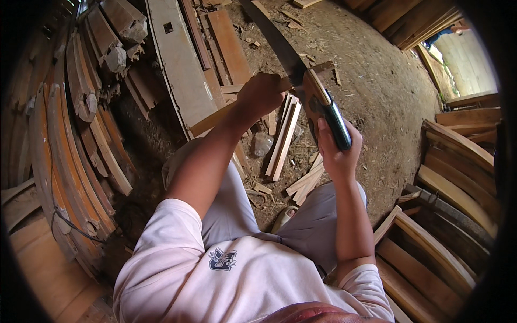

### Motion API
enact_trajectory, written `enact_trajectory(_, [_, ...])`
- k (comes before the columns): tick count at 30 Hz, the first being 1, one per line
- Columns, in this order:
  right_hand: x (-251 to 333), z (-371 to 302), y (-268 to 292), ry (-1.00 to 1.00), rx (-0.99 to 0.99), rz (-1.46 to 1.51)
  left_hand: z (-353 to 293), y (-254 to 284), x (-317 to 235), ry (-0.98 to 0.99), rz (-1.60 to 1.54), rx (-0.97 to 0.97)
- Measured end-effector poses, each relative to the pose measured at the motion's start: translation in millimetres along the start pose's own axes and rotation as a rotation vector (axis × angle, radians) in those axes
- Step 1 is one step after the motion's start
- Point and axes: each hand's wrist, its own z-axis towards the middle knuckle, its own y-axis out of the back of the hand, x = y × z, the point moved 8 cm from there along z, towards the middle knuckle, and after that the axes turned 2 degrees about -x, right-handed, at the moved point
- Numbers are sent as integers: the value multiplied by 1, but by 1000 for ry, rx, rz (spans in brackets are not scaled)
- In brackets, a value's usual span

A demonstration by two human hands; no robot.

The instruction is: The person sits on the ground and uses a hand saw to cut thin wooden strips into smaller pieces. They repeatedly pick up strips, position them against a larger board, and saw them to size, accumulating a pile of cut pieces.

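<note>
left grip [262, 92] hugged a wood strip [324, 67] | right grip [338, 146] had the saw [294, 65] by its handle [337, 127] | blade [280, 46] sat kinda across the strip

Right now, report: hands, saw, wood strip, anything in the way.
Right hand gripping saw. Left hand gripping wood strip, close to saw. Loose sticks on ground below; nothing seen blocking saw.

Floor [393, 102]: bare brown earth below and beyond the fingers [276, 89], strewn with wood scraps [291, 18].
Old beams [56, 156]: heaped left of the fingers, dusty and worn.
Grey board [183, 64]: lying just left of the fingers.
Planks [417, 272]: piled right of the fingers and nearer the viewer.
Brown boards [409, 24]: beyond the fingers, to the right.
Bright opening [474, 62]: far right of the fingers, showing daylight.
</note>
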Motion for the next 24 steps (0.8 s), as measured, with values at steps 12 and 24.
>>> enact_trajectory(12, [-2, -4, -9, -41, 131, -19, 22, -14, 27, -174, 93, -92])
enact_trajectory(24, [15, -32, 28, -63, 215, -72, 30, 47, 38, -148, 45, -181])
